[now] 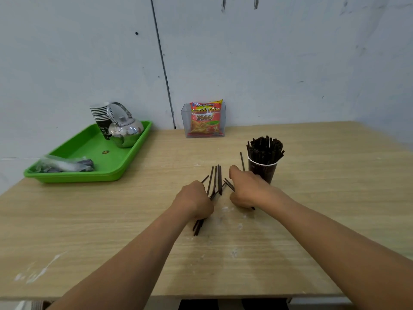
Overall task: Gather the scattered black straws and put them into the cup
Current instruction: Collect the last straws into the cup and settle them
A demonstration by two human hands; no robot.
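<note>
Both hands are mid-gathering: the left hand (194, 202) curls round a bundle of black straws (197, 227), and the right hand (247, 189) seems to pinch a few more, though its fingers are hidden. Several loose straws (219, 179) lie on the table (134, 220) between them. The next move probably calls for sweeping those in and lifting everything to the cup (264, 172), just beyond the right hand and already crammed with upright straws.
</note>
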